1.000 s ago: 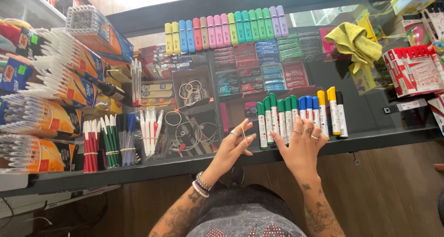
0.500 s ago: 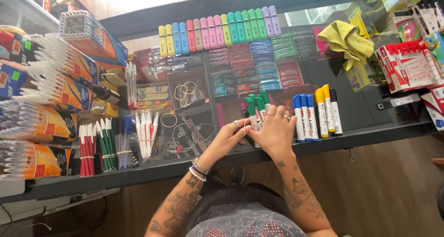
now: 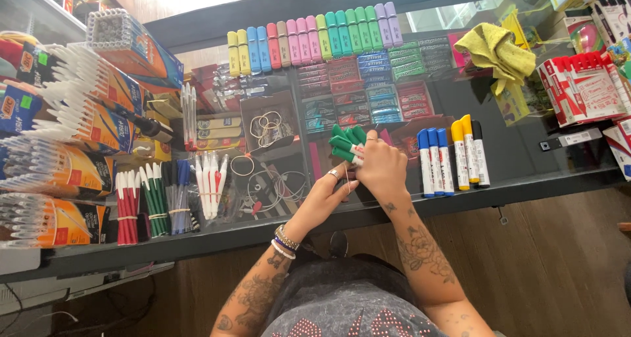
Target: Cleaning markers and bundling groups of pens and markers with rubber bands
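Gripping the bunch of green markers [image 3: 347, 144], your right hand [image 3: 381, 168] is clamped round their white barrels, caps pointing up-left, away from you. Left hand [image 3: 328, 191] sits just below-left w/ fingers loosely open, touching a thin band by the barrels; blue markers [image 3: 434, 161] lie right of the hands.

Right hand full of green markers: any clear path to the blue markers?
Probably yes. The blue markers lie just beside the right hand on open glass, nothing between, but it grips the green markers.
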